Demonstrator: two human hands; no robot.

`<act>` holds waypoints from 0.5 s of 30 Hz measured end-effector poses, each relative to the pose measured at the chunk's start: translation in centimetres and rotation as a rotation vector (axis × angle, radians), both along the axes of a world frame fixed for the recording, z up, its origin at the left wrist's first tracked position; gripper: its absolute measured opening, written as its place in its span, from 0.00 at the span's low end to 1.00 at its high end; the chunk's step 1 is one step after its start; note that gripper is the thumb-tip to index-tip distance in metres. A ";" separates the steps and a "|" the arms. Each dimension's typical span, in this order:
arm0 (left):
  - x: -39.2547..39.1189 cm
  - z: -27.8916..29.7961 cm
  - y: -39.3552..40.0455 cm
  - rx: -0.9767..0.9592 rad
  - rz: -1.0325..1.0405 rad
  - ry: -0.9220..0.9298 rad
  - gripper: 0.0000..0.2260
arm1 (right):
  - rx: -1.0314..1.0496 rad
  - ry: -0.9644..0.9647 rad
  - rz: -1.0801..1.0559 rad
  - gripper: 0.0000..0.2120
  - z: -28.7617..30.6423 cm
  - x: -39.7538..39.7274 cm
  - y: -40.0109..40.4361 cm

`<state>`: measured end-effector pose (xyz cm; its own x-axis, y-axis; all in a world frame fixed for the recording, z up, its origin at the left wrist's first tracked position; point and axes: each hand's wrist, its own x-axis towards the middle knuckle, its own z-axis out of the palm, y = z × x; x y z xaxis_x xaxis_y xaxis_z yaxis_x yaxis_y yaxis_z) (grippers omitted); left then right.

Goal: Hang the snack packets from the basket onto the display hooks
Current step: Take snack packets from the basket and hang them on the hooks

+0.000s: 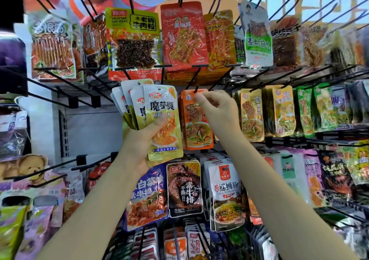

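Note:
My left hand [142, 140] grips a fanned stack of several yellow-green and white snack packets [159, 118], held upright in front of the rack. To their right an orange packet [196, 124] hangs at the tip of a black display hook [194, 80]. My right hand [216, 108] pinches the top edge of that orange packet at the hook, fingers curled. More orange packets sit behind it on the same hook. The basket is out of view.
Rows of black hooks carry many snack packets above, below and to the right. Several bare hooks [65, 92] stick out at the left over a white back panel [89, 132]. Dark and white packets [184, 188] hang just below my hands.

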<state>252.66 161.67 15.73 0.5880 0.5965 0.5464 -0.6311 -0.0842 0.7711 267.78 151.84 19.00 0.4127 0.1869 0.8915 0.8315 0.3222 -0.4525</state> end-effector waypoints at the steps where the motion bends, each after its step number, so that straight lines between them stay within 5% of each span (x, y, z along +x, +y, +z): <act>1: 0.0 0.0 0.1 0.016 0.003 -0.005 0.16 | -0.046 0.015 0.120 0.11 -0.1 -0.9 -0.3; 5: -0.6 0.1 0.5 0.072 0.026 -0.017 0.21 | -0.226 0.050 0.404 0.10 -0.8 -3.5 0.6; 8: -2.2 0.0 0.9 0.109 0.120 0.015 0.25 | -0.160 0.109 0.474 0.09 -0.9 -4.1 1.8; 11: -4.7 -0.1 2.0 0.027 0.276 0.081 0.18 | -0.078 0.235 0.561 0.04 -0.8 -4.3 2.3; 15: -8.1 -0.2 4.3 -0.025 0.226 0.042 0.16 | -0.003 0.235 0.493 0.21 -1.1 -5.1 3.4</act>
<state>244.53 166.01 15.49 0.4601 0.7282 0.5079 -0.5657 -0.2005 0.7999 262.65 155.27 17.94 0.4637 0.4110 0.7849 0.4582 0.6470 -0.6095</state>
